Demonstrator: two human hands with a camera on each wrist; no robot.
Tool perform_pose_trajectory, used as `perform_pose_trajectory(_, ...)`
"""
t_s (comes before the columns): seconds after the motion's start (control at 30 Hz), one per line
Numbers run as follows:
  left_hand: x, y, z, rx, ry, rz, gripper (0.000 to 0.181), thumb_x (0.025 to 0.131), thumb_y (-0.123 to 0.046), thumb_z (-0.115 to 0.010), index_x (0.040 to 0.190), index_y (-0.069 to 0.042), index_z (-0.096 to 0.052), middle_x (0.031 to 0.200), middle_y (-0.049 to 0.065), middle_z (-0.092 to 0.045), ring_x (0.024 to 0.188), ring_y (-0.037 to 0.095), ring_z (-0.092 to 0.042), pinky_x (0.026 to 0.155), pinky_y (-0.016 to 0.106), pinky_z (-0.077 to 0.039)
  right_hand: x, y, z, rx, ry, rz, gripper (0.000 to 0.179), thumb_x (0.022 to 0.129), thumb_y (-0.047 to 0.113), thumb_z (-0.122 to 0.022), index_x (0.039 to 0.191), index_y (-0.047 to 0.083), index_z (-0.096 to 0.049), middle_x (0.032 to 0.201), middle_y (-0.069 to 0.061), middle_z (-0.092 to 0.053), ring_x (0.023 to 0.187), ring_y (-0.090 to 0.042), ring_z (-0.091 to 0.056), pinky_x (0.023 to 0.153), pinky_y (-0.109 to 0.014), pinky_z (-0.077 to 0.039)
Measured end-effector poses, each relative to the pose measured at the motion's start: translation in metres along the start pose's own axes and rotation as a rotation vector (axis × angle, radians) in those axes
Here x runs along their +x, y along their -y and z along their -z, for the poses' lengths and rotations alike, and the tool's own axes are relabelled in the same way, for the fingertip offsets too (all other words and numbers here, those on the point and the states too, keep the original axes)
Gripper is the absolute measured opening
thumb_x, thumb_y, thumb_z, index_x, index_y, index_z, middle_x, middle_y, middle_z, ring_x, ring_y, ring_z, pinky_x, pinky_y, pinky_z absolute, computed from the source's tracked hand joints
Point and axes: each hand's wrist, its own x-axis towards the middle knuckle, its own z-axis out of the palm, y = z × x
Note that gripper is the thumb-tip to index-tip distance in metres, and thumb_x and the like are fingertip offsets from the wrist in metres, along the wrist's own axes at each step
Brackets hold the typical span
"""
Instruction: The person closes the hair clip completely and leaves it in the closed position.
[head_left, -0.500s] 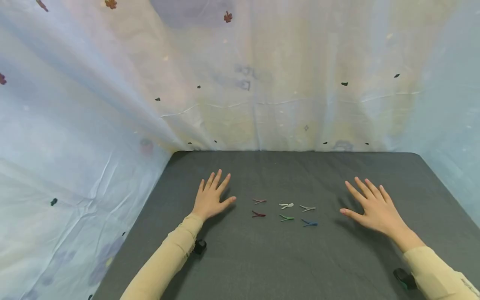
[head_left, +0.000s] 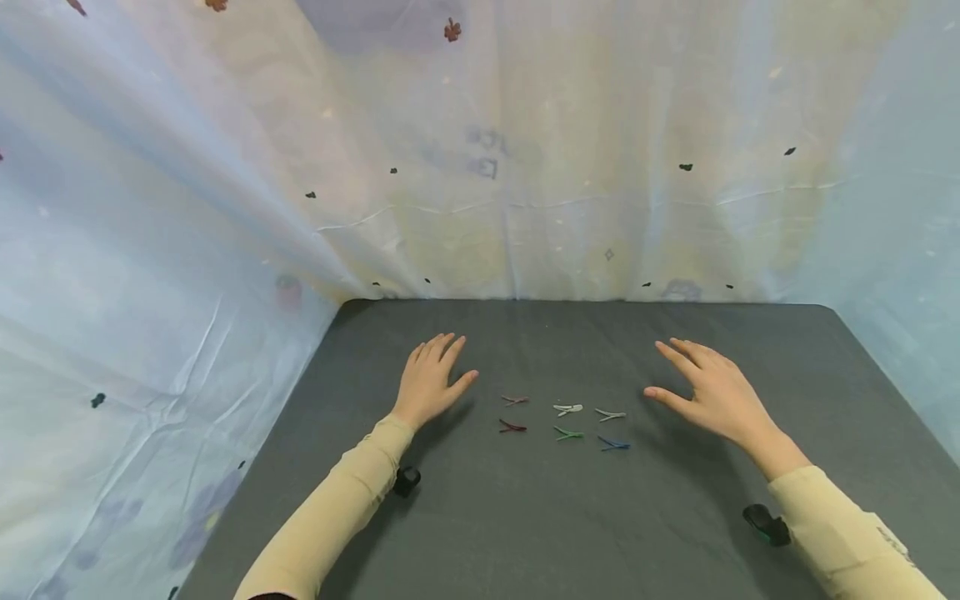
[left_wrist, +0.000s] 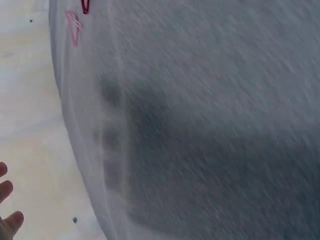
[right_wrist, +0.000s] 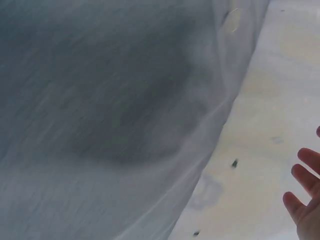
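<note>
Several small hair clips with splayed arms lie in two rows on the dark grey table. The back row holds a pink clip [head_left: 515, 401], a white clip [head_left: 567, 409] and a pale grey clip [head_left: 611, 414]. In front are a dark red clip [head_left: 513, 426], a green clip [head_left: 569, 433] and a blue clip [head_left: 614, 444]. My left hand [head_left: 430, 385] hovers left of the pink clip, holding nothing, fingers relaxed. To the right of the pale grey clip, my right hand [head_left: 708, 396] is raised over its shadow, also holding nothing, thumb spread from the fingers.
The dark grey table [head_left: 540, 517] has rounded back corners. A pale patterned curtain [head_left: 555, 242] hangs along its back edge and continues down both sides. Black wrist devices [head_left: 767, 525] sit under both beige sleeves [head_left: 330, 508].
My right hand has moved left, closer to the clips, and its fingers are less spread. My left hand has shifted slightly, fingers tipping downward. The clips lie as before.
</note>
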Motion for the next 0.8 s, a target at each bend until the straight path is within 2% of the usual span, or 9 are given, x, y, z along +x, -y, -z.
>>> perform_pose_trajectory(0.1,0.003,-0.006,0.0,-0.019,-0.021,-0.012,0.059,0.087,-0.046,-0.059,0.132,-0.011,-0.05,0.129,0.013,-0.055,0.121,0.03,-0.051,0.1,0.048,-0.039,0.01,0.014,-0.004,0.069,-0.001,-0.017,0.07,0.08,0.043,-0.069,0.137,0.01,-0.045,0.133,-0.019,-0.05,0.118,-0.04,-0.047,0.093,-0.058,-0.037)
perform_pose_trajectory(0.23,0.007,-0.015,-0.003,-0.068,0.024,0.017,0.055,0.088,-0.042,-0.06,0.132,-0.011,-0.051,0.123,0.012,-0.059,0.113,0.029,-0.056,0.093,0.046,-0.045,0.026,0.034,-0.015,0.173,0.027,-0.041,0.059,0.084,0.039,-0.066,0.133,0.009,-0.049,0.128,-0.017,-0.054,0.115,-0.037,-0.05,0.091,-0.055,-0.041)
perform_pose_trajectory(0.37,0.006,-0.023,-0.008,-0.179,0.08,0.057,0.056,0.087,-0.038,-0.063,0.133,-0.01,-0.049,0.12,0.012,-0.061,0.107,0.028,-0.058,0.087,0.046,-0.047,0.042,0.051,-0.029,0.254,0.05,-0.039,0.048,0.088,0.033,-0.063,0.128,0.008,-0.054,0.123,-0.014,-0.057,0.113,-0.034,-0.053,0.09,-0.052,-0.043)
perform_pose_trajectory(0.43,0.006,-0.027,-0.011,-0.25,0.121,0.067,0.057,0.087,-0.037,-0.064,0.134,-0.01,-0.048,0.118,0.011,-0.061,0.105,0.027,-0.059,0.085,0.045,-0.047,0.05,0.059,-0.038,0.283,0.057,-0.037,0.044,0.089,0.031,-0.062,0.126,0.008,-0.055,0.122,-0.013,-0.058,0.111,-0.032,-0.055,0.089,-0.049,-0.045)
perform_pose_trajectory(0.6,0.008,-0.034,-0.016,-0.416,0.279,0.105,0.058,0.086,-0.031,-0.066,0.136,-0.01,-0.046,0.115,0.008,-0.061,0.104,0.024,-0.057,0.086,0.042,-0.046,0.062,0.079,-0.058,0.376,0.086,-0.054,0.038,0.09,0.028,-0.061,0.122,0.008,-0.058,0.117,-0.012,-0.06,0.103,-0.027,-0.059,0.084,-0.044,-0.048)
perform_pose_trajectory(0.7,0.009,-0.036,-0.02,-0.466,0.355,0.119,0.058,0.085,-0.029,-0.067,0.135,-0.011,-0.046,0.114,0.006,-0.061,0.103,0.022,-0.057,0.086,0.039,-0.046,0.067,0.092,-0.068,0.427,0.122,-0.066,0.034,0.09,0.026,-0.061,0.119,0.008,-0.06,0.113,-0.012,-0.062,0.098,-0.025,-0.061,0.081,-0.041,-0.05)
perform_pose_trajectory(0.8,0.009,-0.037,-0.025,-0.474,0.399,0.111,0.057,0.084,-0.029,-0.069,0.134,-0.012,-0.047,0.112,0.004,-0.061,0.096,0.018,-0.056,0.082,0.036,-0.046,0.072,0.103,-0.077,0.472,0.167,-0.089,0.032,0.089,0.024,-0.062,0.116,0.007,-0.061,0.109,-0.011,-0.063,0.093,-0.022,-0.062,0.078,-0.038,-0.051)
